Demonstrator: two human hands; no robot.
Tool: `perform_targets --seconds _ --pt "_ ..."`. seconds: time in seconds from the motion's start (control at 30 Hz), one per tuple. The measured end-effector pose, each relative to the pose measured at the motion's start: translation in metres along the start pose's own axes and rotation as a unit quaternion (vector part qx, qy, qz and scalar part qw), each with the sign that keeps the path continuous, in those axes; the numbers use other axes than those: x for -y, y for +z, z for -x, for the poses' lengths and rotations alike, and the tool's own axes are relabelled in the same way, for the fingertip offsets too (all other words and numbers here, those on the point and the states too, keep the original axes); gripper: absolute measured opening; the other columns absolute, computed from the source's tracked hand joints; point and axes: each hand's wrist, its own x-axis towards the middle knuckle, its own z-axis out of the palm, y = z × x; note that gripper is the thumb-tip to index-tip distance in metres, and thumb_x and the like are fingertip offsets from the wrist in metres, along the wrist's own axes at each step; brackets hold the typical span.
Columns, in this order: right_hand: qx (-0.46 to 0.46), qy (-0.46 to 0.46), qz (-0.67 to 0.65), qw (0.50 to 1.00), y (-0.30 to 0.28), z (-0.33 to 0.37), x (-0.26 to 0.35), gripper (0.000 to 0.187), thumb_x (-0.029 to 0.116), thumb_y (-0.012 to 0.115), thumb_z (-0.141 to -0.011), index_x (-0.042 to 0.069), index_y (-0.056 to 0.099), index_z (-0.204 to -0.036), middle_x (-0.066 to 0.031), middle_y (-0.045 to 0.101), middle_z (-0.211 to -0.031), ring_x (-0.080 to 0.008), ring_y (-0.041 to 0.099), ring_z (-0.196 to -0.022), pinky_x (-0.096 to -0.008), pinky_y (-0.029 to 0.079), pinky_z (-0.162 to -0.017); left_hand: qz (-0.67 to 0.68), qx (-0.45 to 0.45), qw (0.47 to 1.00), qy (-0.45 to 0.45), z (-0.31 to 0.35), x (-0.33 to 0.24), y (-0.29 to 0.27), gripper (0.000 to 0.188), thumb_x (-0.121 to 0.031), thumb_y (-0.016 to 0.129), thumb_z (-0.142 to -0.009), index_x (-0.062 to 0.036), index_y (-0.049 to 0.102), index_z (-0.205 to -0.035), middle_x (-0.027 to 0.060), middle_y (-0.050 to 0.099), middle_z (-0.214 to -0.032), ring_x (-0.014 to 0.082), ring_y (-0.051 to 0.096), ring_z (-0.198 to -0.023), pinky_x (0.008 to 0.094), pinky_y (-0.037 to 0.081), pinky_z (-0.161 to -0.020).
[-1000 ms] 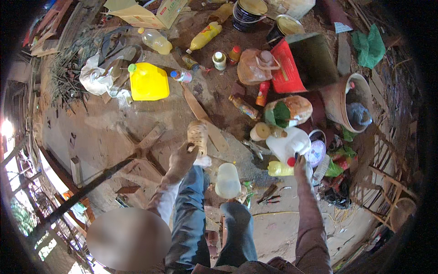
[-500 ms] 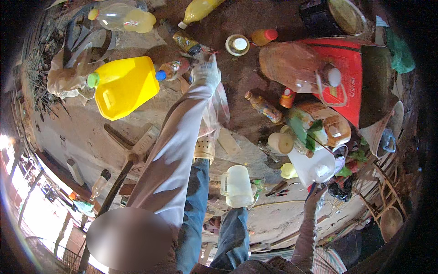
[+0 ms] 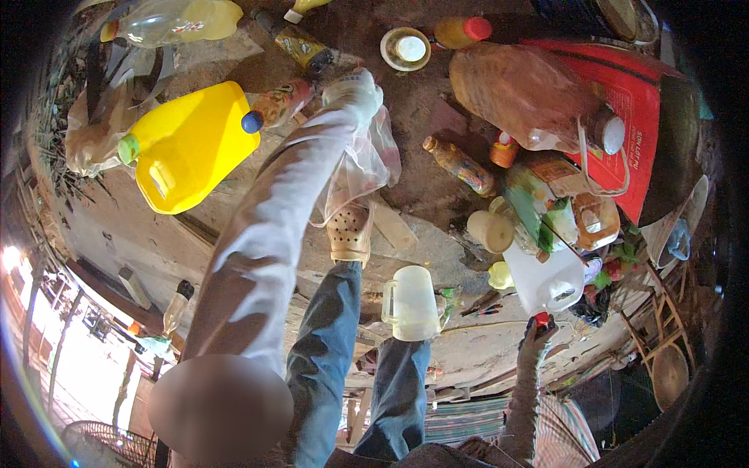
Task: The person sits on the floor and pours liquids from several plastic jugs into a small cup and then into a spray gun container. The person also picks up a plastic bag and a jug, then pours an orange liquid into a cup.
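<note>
Cluttered dirt floor (image 3: 437, 117): left hand (image 3: 355, 90) grips plastic bag (image 3: 367, 160); right hand (image 3: 538, 331) clasps white jug (image 3: 546, 281).

Left hand (image 3: 355, 92) is overexposed, fingers blur into the clear plastic bag (image 3: 367, 156), so its grip can't be told. Right hand (image 3: 538, 334) is small and dark by the white jug's (image 3: 546, 281) red cap; contact unclear. Soft blur covers a patch at lower left. Clear bottle (image 3: 168, 19) and yellow-capped bottle (image 3: 304, 8) are cut off by the top edge. Red box (image 3: 647, 101) fades into the dark rim. Clutter at right is too tangled to sort.
</note>
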Motion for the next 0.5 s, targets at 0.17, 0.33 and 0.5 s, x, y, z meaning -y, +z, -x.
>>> perform_targets --seconds 0.17,0.33,0.5 --pt "0.002 0.258 -0.18 0.949 0.003 -0.009 0.007 0.029 0.032 0.059 -0.103 0.013 0.042 -0.117 -0.0045 0.054 -0.069 -0.0137 0.049 -0.045 -0.0297 0.042 -0.04 0.463 -0.099 0.874 -0.109 0.038 -0.015 0.019 0.023 -0.027 0.054 -0.097 -0.0093 0.063 -0.108 0.0121 0.065 -0.091 0.0278 0.065 -0.082 0.0437 0.05 -0.067" --pt "0.182 0.096 0.39 0.898 -0.023 -0.023 0.112 0.034 0.037 0.059 -0.1 0.005 0.057 -0.108 -0.0245 0.066 -0.088 -0.0366 0.065 -0.068 -0.0479 0.052 -0.06 0.353 -0.207 0.91 -0.073 0.067 -0.018 0.015 0.019 -0.03 0.057 -0.096 -0.0132 0.065 -0.102 0.0141 0.062 -0.086 0.0288 0.065 -0.069 0.0442 0.051 -0.062" --pt "0.114 -0.32 0.134 0.931 0.043 -0.071 0.321 0.073 0.034 0.075 -0.087 0.003 0.042 -0.145 -0.0263 0.059 -0.127 -0.044 0.063 -0.109 -0.0486 0.055 -0.084 0.414 -0.058 0.886 -0.198 0.073 -0.022 -0.036 0.049 -0.048 0.057 -0.093 -0.0086 0.06 -0.122 0.0173 0.071 -0.103 0.0381 0.07 -0.097 0.0496 0.055 -0.084"
